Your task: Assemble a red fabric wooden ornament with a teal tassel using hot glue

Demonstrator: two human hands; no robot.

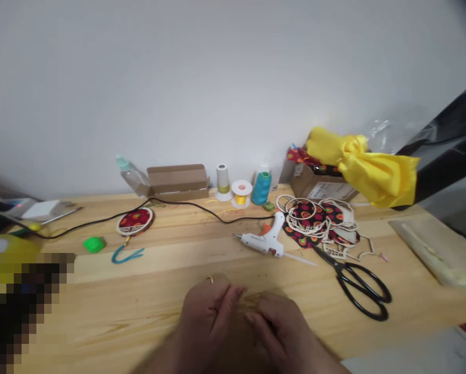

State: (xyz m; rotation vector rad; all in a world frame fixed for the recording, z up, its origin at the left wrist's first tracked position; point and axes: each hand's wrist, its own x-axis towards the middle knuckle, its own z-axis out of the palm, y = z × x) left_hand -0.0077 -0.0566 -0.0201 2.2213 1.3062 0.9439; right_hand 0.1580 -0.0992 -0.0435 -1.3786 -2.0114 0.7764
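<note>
My left hand [209,306] is closed near the front edge of the wooden table [131,301], thumb pressed against the curled fingers, with a ring on one finger. Close to it on the right, my right hand [275,322] is closed too, its thumb pointing toward the left one. Whatever the fingers pinch is too small or blurred to make out. Beyond the hands lies a white glue gun [264,241] with a glue stick poking out of its back. Black-handled scissors [357,283] rest to the right of my right hand.
Wooden cutouts and patterned fabric [318,223] are piled at right, before a cardboard box [318,184] with yellow cloth [376,166]. Thread spools [261,188] stand along the wall. A black cord [100,221] crosses the table. A round ornament [135,222] and green lump [94,244] lie left.
</note>
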